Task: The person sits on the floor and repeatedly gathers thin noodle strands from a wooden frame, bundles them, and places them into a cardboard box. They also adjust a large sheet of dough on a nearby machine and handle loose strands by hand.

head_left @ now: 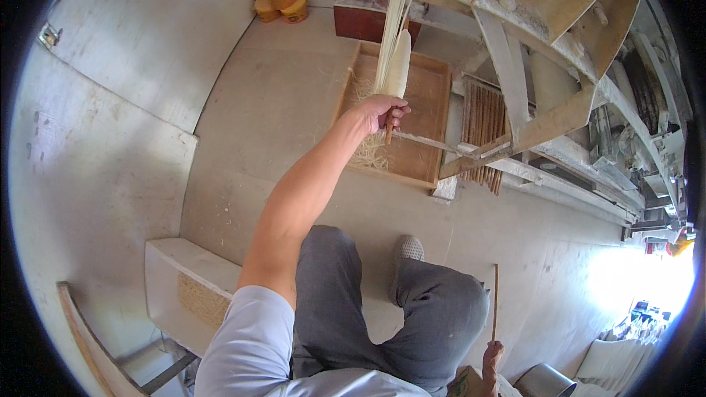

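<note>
Overhead, a flour-dusted wooden frame [515, 51] fills the one-to-three o'clock region, its beams crossing beside a shallow wooden tray [430, 103] with loose pale strands lying in it. At twelve o'clock a hanging sheaf of thin, pale noodle strands [393, 51] drapes above the tray. The left hand [381, 112] closes its fingers around a wooden rod just beneath the sheaf. At five o'clock the right hand [491, 356] pinches a slender upright stick [495, 301].

Bright daylight, lower-right glare, fisheye-bent edges
</note>
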### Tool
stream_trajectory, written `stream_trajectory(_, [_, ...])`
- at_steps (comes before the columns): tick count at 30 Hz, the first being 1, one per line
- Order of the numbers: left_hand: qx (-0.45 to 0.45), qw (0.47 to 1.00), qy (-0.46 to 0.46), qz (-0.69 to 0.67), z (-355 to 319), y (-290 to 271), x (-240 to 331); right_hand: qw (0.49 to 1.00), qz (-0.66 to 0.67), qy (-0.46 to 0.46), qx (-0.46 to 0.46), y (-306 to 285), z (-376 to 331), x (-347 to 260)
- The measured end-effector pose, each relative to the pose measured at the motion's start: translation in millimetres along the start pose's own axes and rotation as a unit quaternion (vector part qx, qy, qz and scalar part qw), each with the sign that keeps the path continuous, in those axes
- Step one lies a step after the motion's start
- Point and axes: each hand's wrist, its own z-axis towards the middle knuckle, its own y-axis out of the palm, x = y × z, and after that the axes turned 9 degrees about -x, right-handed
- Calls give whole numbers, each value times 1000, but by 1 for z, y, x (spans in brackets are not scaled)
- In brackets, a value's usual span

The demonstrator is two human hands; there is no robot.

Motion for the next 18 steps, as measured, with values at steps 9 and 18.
stream_trajectory(9, [292,884,260,258,-12,10,-7,998,58,16,-10,-3,-37,-28])
stream_trajectory(18, [343,845,262,315,-49,-15,-40,977,161,-129,-56,-3,-67,-124])
